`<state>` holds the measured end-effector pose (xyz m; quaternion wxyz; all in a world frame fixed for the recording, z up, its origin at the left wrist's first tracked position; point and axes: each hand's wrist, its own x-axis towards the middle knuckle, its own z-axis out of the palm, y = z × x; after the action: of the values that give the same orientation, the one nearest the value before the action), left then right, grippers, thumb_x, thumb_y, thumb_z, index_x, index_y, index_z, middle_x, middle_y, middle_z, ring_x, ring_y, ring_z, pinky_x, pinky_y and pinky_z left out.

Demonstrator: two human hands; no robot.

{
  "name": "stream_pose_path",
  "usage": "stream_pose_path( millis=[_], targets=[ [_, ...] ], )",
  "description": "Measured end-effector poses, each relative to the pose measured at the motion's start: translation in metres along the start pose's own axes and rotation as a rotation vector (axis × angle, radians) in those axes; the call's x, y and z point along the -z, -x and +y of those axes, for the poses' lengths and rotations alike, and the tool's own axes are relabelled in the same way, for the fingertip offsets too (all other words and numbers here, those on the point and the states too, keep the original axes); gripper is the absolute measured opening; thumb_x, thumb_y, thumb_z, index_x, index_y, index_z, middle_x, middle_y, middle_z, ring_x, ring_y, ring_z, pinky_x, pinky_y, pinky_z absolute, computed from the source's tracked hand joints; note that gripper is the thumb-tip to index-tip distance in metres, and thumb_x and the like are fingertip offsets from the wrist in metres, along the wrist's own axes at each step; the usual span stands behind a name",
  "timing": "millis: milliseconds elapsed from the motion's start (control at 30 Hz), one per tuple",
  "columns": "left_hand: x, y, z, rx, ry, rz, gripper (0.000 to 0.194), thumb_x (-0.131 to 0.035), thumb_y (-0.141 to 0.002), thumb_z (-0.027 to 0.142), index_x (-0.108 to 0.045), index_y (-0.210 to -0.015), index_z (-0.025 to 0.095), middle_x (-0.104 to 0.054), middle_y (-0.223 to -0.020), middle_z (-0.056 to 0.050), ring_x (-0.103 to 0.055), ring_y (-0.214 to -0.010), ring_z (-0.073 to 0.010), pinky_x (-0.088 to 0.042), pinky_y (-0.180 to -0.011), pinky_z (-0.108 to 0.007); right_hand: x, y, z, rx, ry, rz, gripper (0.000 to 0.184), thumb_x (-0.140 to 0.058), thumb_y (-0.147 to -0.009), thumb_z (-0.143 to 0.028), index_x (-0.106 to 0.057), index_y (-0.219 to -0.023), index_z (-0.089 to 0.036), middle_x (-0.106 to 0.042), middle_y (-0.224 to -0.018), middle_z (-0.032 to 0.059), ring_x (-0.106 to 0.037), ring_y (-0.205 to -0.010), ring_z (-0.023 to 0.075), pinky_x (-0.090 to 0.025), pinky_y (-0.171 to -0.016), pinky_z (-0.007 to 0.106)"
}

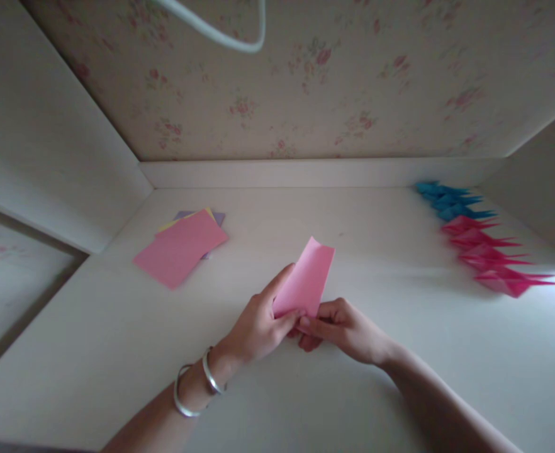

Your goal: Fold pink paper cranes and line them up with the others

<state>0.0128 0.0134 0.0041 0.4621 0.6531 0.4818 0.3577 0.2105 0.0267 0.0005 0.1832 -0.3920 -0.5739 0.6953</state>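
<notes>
A pink sheet of paper [307, 277], folded into a narrow upright strip, is held between both hands above the white table. My left hand [263, 324] is closed on its left side and lower edge, with the thumb lying across the front. At the lower right corner, my right hand [341, 330] pinches the paper with thumb and fingers. The fingertips of both hands meet at the bottom edge, and the fingers behind the paper are partly hidden.
A pile of coloured paper sheets [183, 248], pink on top, lies at the left on the white table [117, 352]. Along the right stand several folded blue paper figures [452, 200] and several folded pink paper figures [489, 255]. A white cable [221, 39] hangs before the flowered wall.
</notes>
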Motion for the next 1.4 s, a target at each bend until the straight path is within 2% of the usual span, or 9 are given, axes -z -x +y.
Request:
stream_pose_path(
  millis=[67,167,300,567,800,1067,1167,1300,1400],
  targets=[
    [0.0,0.0,0.002,0.007,0.01,-0.022,0.069,-0.065,-0.087,0.025,-0.035,-0.15,0.023,-0.063,-0.129,-0.01,-0.066,-0.102,-0.0238,-0.056,-0.086,-0.034,0.0,0.0,0.0,0.02,-0.046,-0.029,0.042,-0.063,-0.087,-0.053,-0.077,-0.091,-0.013,-0.077,-0.084,0.0103,-0.071,-0.072,0.0177,-0.057,-0.07,0.03],
    [0.0,0.0,0.005,0.065,0.136,-0.059,0.062,-0.063,-0.089,0.025,-0.037,-0.146,0.023,-0.069,-0.102,-0.007,-0.067,-0.076,-0.0187,-0.057,-0.066,-0.029,0.0,0.001,-0.001,0.047,-0.067,-0.031,0.041,-0.061,-0.089,-0.051,-0.077,-0.091,-0.013,-0.076,-0.088,0.0104,-0.069,-0.073,0.0171,-0.056,-0.071,0.03],
    [0.0,0.0,0.009,0.159,0.333,-0.145,0.058,-0.064,-0.09,0.031,-0.038,-0.141,0.02,-0.063,-0.076,0.0,-0.058,-0.052,-0.0119,-0.05,-0.047,-0.023,0.002,0.001,-0.002,0.091,0.003,0.087,0.042,-0.058,-0.091,-0.05,-0.075,-0.076,-0.014,-0.074,-0.075,0.0077,-0.065,-0.068,0.0158,-0.051,-0.065,0.027],
    [0.0,0.001,0.007,0.252,0.375,-0.239,0.061,-0.069,-0.086,0.03,-0.039,-0.138,0.016,-0.06,-0.071,0.001,-0.055,-0.05,-0.0109,-0.048,-0.046,-0.022,0.007,-0.001,-0.004,0.109,-0.008,0.313,0.05,-0.055,-0.092,-0.054,-0.069,-0.065,-0.014,-0.071,-0.063,0.0069,-0.061,-0.06,0.0159,-0.045,-0.061,0.027],
    [0.005,0.001,0.011,0.283,0.278,-0.307,0.056,-0.069,-0.085,0.025,-0.044,-0.136,0.019,-0.06,-0.068,0.002,-0.055,-0.05,-0.0111,-0.048,-0.046,-0.021,0.021,-0.002,0.01,0.261,-0.061,0.694,0.044,-0.062,-0.089,-0.047,-0.064,-0.058,-0.016,-0.062,-0.056,0.0023,-0.055,-0.056,0.0148,-0.041,-0.057,0.029],
    [0.007,0.001,0.01,0.282,0.223,-0.337,0.06,-0.068,-0.083,0.022,-0.045,-0.138,0.016,-0.06,-0.065,0.001,-0.055,-0.048,-0.0113,-0.046,-0.043,-0.02,0.024,-0.005,0.008,0.356,-0.216,0.848,0.035,-0.067,-0.086,-0.042,-0.065,-0.061,-0.019,-0.057,-0.054,0.0007,-0.05,-0.049,0.0137,-0.037,-0.047,0.027],
    [0.008,0.002,0.01,0.286,0.186,-0.342,0.059,-0.067,-0.081,0.02,-0.049,-0.138,0.018,-0.061,-0.067,0.001,-0.055,-0.047,-0.0116,-0.045,-0.042,-0.02,0.024,-0.006,0.004,0.339,-0.25,0.84,0.032,-0.066,-0.086,-0.047,-0.069,-0.072,-0.018,-0.059,-0.059,0.0018,-0.049,-0.05,0.0141,-0.037,-0.047,0.028],
    [0.012,0.002,0.012,0.296,0.114,-0.39,0.055,-0.067,-0.08,0.021,-0.056,-0.133,0.02,-0.065,-0.072,-0.001,-0.056,-0.049,-0.0122,-0.045,-0.043,-0.02,0.023,-0.003,-0.001,0.289,-0.383,0.714,0.043,-0.057,-0.087,-0.059,-0.07,-0.093,-0.018,-0.062,-0.06,0.0021,-0.051,-0.051,0.0152,-0.036,-0.047,0.027],
    [0.015,0.002,0.011,0.298,0.066,-0.449,0.06,-0.069,-0.079,0.023,-0.055,-0.136,0.022,-0.067,-0.074,-0.001,-0.056,-0.049,-0.0123,-0.044,-0.045,-0.021,0.024,-0.001,-0.003,0.173,-0.42,0.634,0.041,-0.069,-0.08,-0.054,-0.067,-0.103,-0.02,-0.06,-0.058,-0.0009,-0.049,-0.046,0.0131,-0.031,-0.043,0.024]
  ],
)
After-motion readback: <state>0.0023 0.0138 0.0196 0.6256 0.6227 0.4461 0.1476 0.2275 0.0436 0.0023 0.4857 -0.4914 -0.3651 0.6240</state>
